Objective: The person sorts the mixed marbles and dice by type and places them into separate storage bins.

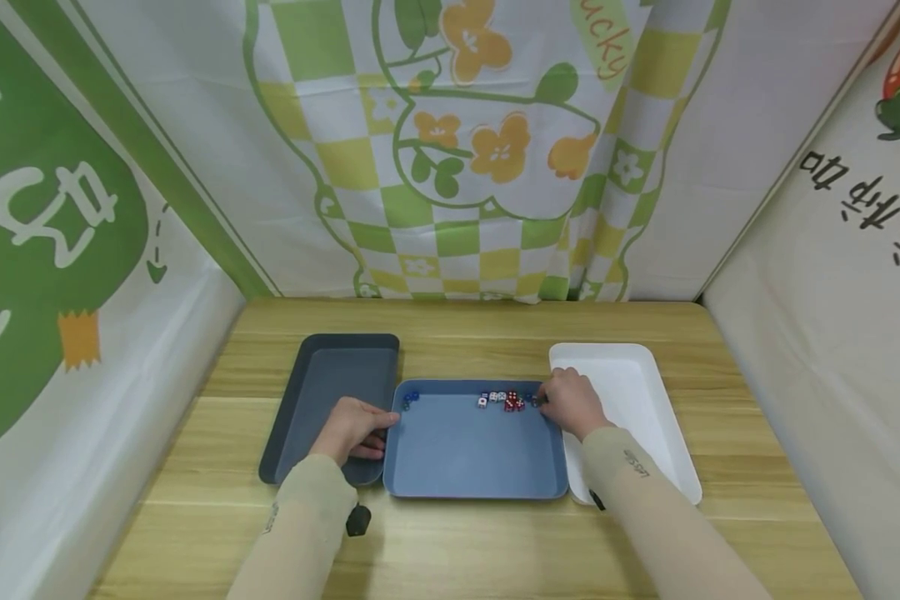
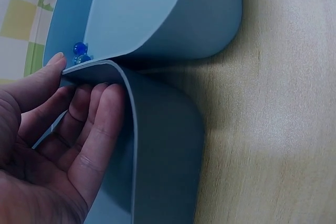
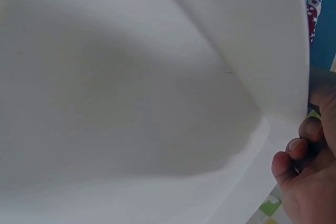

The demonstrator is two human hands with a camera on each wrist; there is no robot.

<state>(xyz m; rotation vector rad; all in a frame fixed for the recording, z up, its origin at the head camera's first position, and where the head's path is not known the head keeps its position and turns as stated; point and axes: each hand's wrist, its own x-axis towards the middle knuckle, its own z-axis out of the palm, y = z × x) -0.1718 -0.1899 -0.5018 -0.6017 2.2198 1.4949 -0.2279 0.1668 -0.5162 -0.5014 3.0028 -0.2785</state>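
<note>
A blue-grey tray lies between my two hands. Blue marbles sit in its far left corner. Along its far side are white dice and red dice, with dark marbles beside them. My left hand pinches the tray's left rim, its thumb on top and its other fingers inside the dark tray. Over the blue tray's far right corner, my right hand has its fingertips down near the dark marbles. The right wrist view shows curled fingers, but the white tray's wall hides the tips.
The white tray stands under my right wrist, close against the blue one. All trays lie on a wooden table. A checked curtain hangs behind the table, with white fabric walls on both sides.
</note>
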